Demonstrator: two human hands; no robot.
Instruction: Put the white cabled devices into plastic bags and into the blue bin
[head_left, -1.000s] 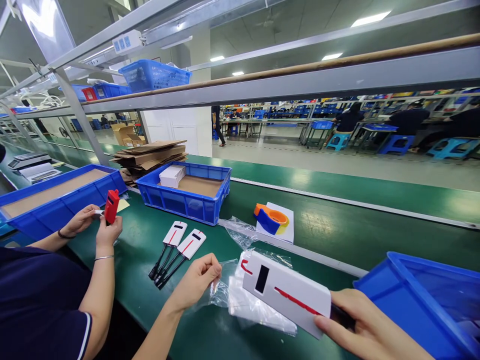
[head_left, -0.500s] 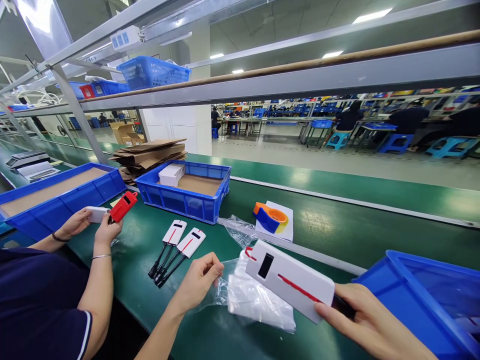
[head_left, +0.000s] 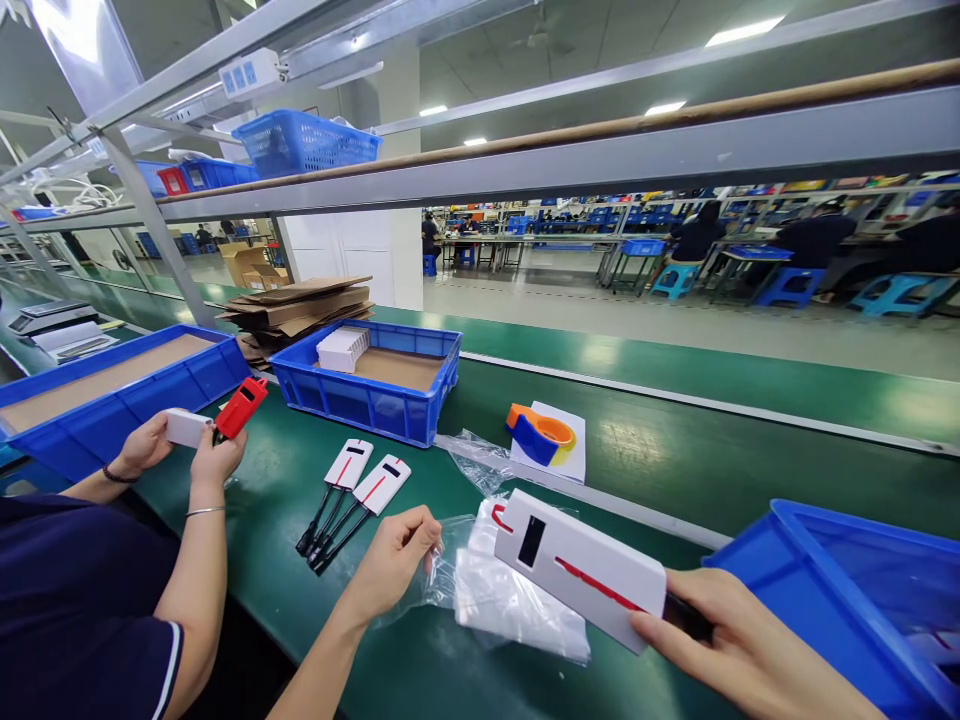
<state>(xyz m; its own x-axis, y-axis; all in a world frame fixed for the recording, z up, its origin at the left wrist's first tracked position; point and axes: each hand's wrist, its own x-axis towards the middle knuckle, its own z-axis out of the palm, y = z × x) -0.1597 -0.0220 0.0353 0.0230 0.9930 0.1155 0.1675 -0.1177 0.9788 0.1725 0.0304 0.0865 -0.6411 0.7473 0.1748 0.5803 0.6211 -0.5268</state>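
My right hand (head_left: 739,630) grips a flat white device (head_left: 581,570) by its black end, with the thumb on its lower edge. The device has a black window, a red slit line and a red loop at the far end. My left hand (head_left: 397,560) is closed with thumb and fingertips together on a clear plastic bag (head_left: 444,575). Between my hands a stack of clear bags (head_left: 517,610) lies on the green bench. Two similar white devices (head_left: 382,484) with black leads lie left of my left hand.
A co-worker's hands (head_left: 217,460) at left hold a red device (head_left: 244,405) and a white sleeve (head_left: 187,428). Blue trays (head_left: 367,405) line the back. An orange and blue tape dispenser (head_left: 544,435) sits mid-bench; a blue bin (head_left: 847,580) stands at right.
The white device in my right hand has dipped slightly. My left hand has shifted a little left. The co-worker's red device has moved slightly down and left.
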